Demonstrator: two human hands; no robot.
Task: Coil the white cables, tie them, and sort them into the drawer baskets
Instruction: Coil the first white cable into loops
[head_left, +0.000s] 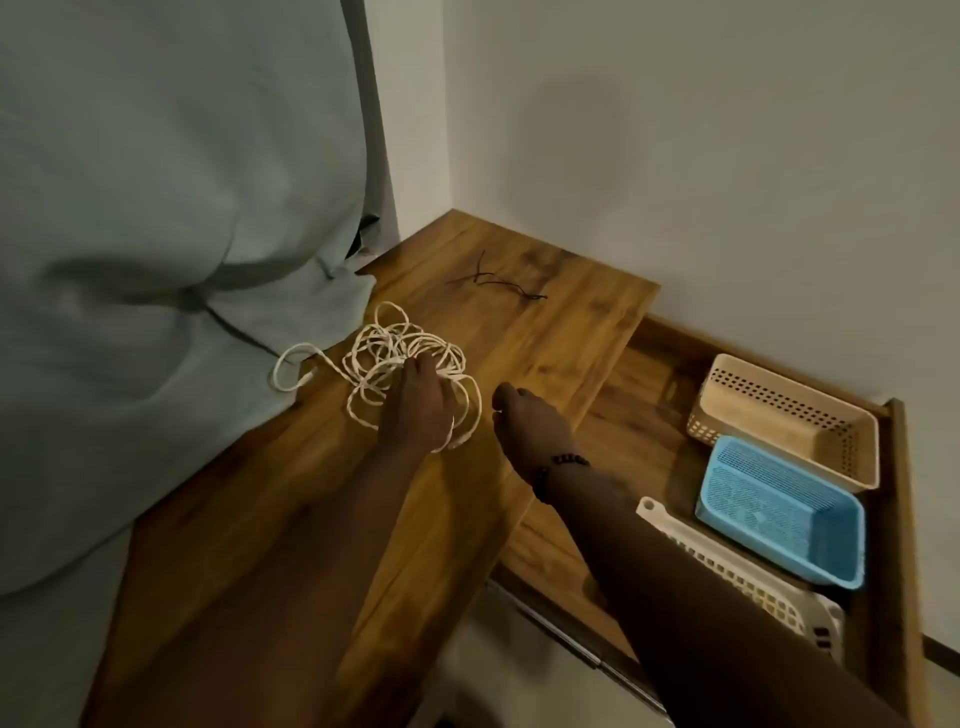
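Note:
A tangled heap of white cable (387, 358) lies on the wooden top (550, 322), with one plug end trailing left onto the cloth. My left hand (418, 405) grips the heap from above, fingers curled into the loops. My right hand (527, 421) hovers just right of it, low over the wood, and pinches a thin bit of cable at its fingertips. Black ties (493, 280) lie further back on the top. An open drawer (649, 415) to the right holds a beige basket (789, 421), a blue basket (779, 514) and a white basket (737, 577).
A large grey-green cloth bulk (156, 234) covers the left side and overlaps the wooden top's edge. White walls (727, 156) close the corner behind. The drawer's front rim (904, 519) stands at the far right.

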